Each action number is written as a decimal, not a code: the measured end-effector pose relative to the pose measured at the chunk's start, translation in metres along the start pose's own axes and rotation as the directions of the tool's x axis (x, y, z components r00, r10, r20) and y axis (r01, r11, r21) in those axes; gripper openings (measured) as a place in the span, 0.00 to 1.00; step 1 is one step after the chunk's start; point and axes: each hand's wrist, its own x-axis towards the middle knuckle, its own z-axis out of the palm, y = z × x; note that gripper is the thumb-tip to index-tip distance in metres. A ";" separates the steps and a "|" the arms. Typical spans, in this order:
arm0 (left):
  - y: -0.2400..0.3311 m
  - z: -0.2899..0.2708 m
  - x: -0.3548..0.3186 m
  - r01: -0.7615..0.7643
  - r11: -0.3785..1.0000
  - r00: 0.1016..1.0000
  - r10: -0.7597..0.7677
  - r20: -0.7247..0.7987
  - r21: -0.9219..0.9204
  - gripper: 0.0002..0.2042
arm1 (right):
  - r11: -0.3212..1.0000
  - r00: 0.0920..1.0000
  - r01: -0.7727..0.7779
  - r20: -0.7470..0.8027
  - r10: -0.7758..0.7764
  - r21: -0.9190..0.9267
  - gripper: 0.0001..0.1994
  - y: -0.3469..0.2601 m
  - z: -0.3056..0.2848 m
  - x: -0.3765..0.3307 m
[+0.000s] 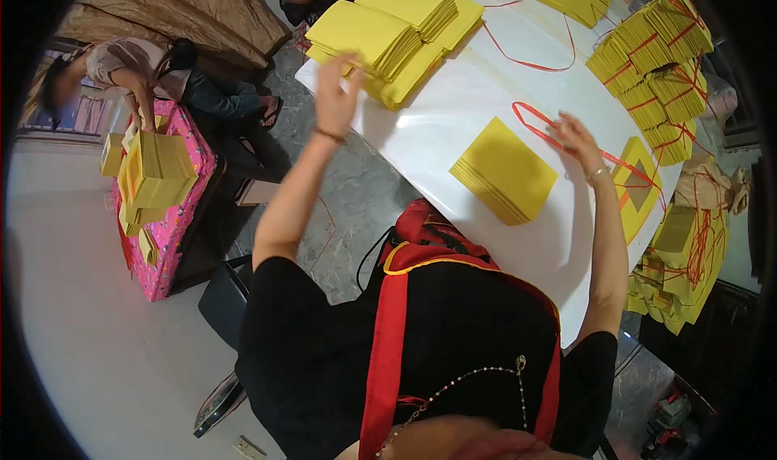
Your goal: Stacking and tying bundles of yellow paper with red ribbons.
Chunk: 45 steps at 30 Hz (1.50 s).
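Note:
My left hand [336, 95] reaches out beside the near stack of folded yellow paper [363, 35], its fingers spread; whether the fingertips touch the stack I cannot make out. My right hand [578, 142] is over the white table, its fingers curled on a red ribbon [530, 121] that makes a long loop. Between my hands, close to the table's near edge, lies a fanned pile of yellow sheets [506, 168], with no ribbon around it. Right of my right hand, a yellow pack [635, 209] with a grey patch lies under red strands.
Tied yellow bundles [655, 59] are heaped at the table's right, with more bundles [684, 253] below. Another loose ribbon [526, 63] curves across the white table [388, 140]. At left, a person [137, 71] handles yellow stacks [158, 168] on a pink-covered table [166, 261].

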 end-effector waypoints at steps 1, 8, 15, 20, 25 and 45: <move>-0.019 -0.009 0.029 -0.081 0.988 0.996 0.086 -0.033 0.128 0.13 | 0.997 0.997 0.052 -0.052 -0.049 0.057 0.29 -0.015 0.002 0.008; -0.149 -0.008 0.103 0.779 0.589 0.591 -0.574 0.567 -0.215 0.38 | 0.863 0.970 0.021 0.198 -0.139 0.504 0.17 -0.098 0.140 0.088; -0.162 0.008 0.084 0.771 0.611 0.509 -0.420 0.751 -0.180 0.24 | 0.661 0.962 -0.261 0.250 0.113 0.704 0.49 -0.127 0.257 0.128; -0.174 0.006 0.085 0.806 0.567 0.458 -0.421 0.783 -0.167 0.25 | 0.547 0.984 -0.164 0.093 0.154 0.821 0.37 -0.132 0.281 0.130; -0.179 0.004 0.089 0.821 0.522 0.450 -0.340 0.826 -0.232 0.26 | 0.513 0.999 -0.049 0.041 0.027 0.857 0.26 -0.116 0.301 0.155; -0.002 -0.044 0.050 0.409 0.643 0.803 0.083 0.590 -0.648 0.57 | 0.657 0.855 0.439 -0.060 -0.515 0.613 0.35 -0.116 0.177 -0.013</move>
